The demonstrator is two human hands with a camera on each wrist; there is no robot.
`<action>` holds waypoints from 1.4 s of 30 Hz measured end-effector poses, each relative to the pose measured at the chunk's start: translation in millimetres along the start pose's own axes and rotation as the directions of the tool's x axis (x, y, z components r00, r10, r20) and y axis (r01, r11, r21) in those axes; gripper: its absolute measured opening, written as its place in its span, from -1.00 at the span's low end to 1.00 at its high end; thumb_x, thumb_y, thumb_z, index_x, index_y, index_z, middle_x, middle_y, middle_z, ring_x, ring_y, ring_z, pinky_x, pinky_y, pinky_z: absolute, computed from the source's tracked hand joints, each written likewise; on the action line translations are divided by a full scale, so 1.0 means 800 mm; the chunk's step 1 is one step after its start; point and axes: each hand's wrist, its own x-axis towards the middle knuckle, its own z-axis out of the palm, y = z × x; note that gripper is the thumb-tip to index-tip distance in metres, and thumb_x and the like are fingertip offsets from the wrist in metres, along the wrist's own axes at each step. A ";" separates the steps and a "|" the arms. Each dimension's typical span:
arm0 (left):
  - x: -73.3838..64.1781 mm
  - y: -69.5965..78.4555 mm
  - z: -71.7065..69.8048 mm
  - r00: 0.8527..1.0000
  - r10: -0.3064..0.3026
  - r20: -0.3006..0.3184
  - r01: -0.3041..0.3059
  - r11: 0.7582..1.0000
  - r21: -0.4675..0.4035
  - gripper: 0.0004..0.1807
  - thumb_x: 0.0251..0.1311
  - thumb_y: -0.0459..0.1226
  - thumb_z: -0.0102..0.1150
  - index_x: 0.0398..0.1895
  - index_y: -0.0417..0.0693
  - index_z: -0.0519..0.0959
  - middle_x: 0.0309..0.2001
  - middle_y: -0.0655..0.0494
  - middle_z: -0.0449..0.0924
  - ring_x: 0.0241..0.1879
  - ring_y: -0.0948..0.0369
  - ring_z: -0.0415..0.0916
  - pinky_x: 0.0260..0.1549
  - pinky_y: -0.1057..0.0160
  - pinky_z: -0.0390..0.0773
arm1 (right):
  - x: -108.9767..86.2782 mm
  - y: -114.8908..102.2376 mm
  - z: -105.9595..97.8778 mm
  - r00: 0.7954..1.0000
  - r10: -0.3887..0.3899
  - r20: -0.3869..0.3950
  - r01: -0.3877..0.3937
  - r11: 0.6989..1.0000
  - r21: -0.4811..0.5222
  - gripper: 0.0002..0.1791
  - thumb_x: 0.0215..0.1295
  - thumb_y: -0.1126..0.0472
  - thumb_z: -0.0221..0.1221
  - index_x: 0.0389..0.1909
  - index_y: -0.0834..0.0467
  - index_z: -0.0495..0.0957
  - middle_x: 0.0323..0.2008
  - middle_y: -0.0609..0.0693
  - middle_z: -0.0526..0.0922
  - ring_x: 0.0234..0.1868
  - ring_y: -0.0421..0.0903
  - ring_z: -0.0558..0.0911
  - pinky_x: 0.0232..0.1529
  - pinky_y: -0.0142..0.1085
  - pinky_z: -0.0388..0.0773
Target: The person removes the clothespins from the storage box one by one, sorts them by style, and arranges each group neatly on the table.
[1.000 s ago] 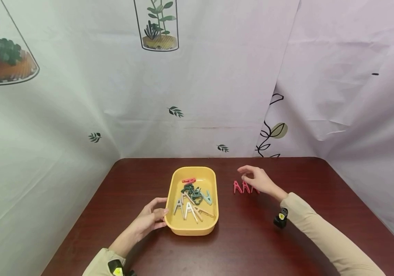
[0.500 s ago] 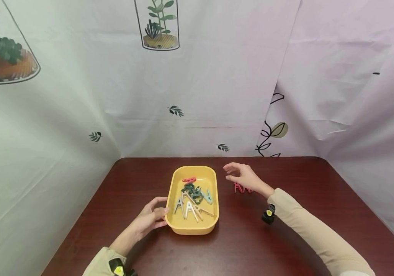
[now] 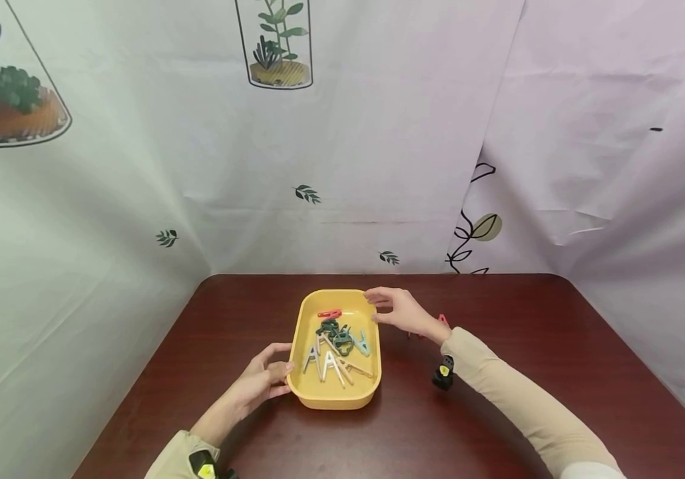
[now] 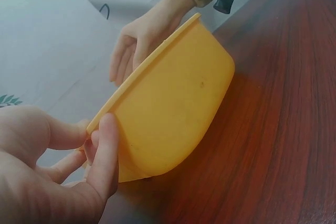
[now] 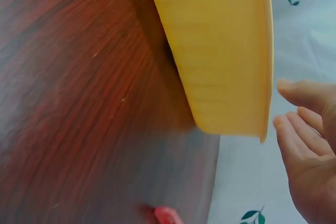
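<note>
A yellow plastic basin (image 3: 335, 403) stands on the table, holding several clothespins. Inside are a red clothespin (image 3: 329, 313) at the far end, dark green ones (image 3: 343, 342) in the middle, a pale blue one (image 3: 361, 343) at right, and white and beige ones (image 3: 329, 366) nearer me. My left hand (image 3: 259, 379) pinches the basin's rim at the left side, thumb and fingers around it in the left wrist view. My right hand (image 3: 401, 311), fingers extended and holding nothing visible, hovers at the far right corner of the basin. Red clothespins (image 3: 443, 320) lie behind the right wrist, mostly hidden.
The dark red wooden table (image 3: 498, 299) reaches back to a printed cloth backdrop (image 3: 342, 166). Cloth also hangs along the left and right sides. In the right wrist view, part of a red clothespin (image 5: 167, 215) shows at the bottom edge.
My right hand has moved left from above the row of red clothespins to the basin's far right corner. My left hand and the basin have stayed in place.
</note>
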 end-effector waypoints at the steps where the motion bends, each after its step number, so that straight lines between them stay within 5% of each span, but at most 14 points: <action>1: 0.000 0.000 0.000 1.000 -0.001 -0.001 0.001 1.000 0.000 -0.36 0.32 -0.28 0.13 0.37 -0.20 0.09 -0.24 0.08 0.62 -0.34 0.28 0.54 -0.28 0.34 0.66 | 0.003 -0.002 0.002 1.000 -0.005 0.020 0.006 1.000 -0.010 -0.43 0.14 0.38 0.31 0.22 0.25 0.44 0.12 0.20 0.58 0.13 0.11 0.59 0.15 -0.01 0.53; 11: 0.000 0.002 0.001 1.000 -0.001 0.005 0.001 1.000 -0.003 -0.38 0.33 -0.28 0.11 0.36 -0.20 0.10 -0.23 0.08 0.62 -0.35 0.28 0.54 -0.28 0.33 0.66 | 0.027 -0.015 0.021 0.991 -0.027 0.128 0.043 0.992 -0.122 -0.46 0.21 0.41 0.23 0.25 0.31 0.41 0.21 0.20 0.53 0.20 0.11 0.54 0.21 -0.06 0.49; 19: 0.001 0.000 0.000 1.000 0.002 0.010 -0.002 1.000 -0.006 -0.40 0.34 -0.30 0.09 0.36 -0.21 0.10 -0.23 0.08 0.62 -0.34 0.28 0.54 -0.29 0.35 0.66 | 0.044 -0.023 0.045 0.970 -0.093 0.226 0.159 0.943 -0.293 -0.55 0.25 0.43 0.16 0.19 0.34 0.46 0.14 0.21 0.57 0.15 0.08 0.57 0.17 -0.07 0.51; 29: 0.002 0.000 -0.001 1.000 0.002 0.016 -0.001 1.000 -0.016 -0.40 0.34 -0.31 0.09 0.36 -0.21 0.10 -0.26 0.10 0.62 -0.36 0.29 0.54 -0.29 0.34 0.66 | 0.066 -0.029 0.060 0.959 -0.039 0.282 0.157 0.898 -0.410 -0.61 0.28 0.39 0.16 0.14 0.31 0.52 0.07 0.17 0.63 0.14 0.05 0.58 0.17 -0.12 0.51; 36: 0.000 0.003 0.002 1.000 0.001 0.026 0.000 0.999 -0.036 -0.39 0.34 -0.33 0.08 0.36 -0.22 0.08 -0.29 0.13 0.60 -0.37 0.32 0.52 -0.32 0.37 0.65 | 0.074 -0.031 0.068 0.953 0.003 0.302 0.132 0.894 -0.428 -0.61 0.27 0.40 0.14 0.14 0.29 0.51 0.06 0.15 0.64 0.09 0.03 0.59 0.17 -0.11 0.50; 42: 0.001 0.002 0.000 1.000 -0.003 0.025 0.004 0.999 -0.032 -0.40 0.35 -0.34 0.05 0.37 -0.21 0.08 -0.28 0.12 0.60 -0.37 0.31 0.53 -0.31 0.36 0.65 | 0.080 -0.033 0.076 0.925 0.081 0.371 0.097 0.894 -0.437 -0.52 0.36 0.31 0.10 0.30 0.17 0.40 0.17 0.06 0.56 0.05 -0.08 0.55 0.19 -0.17 0.48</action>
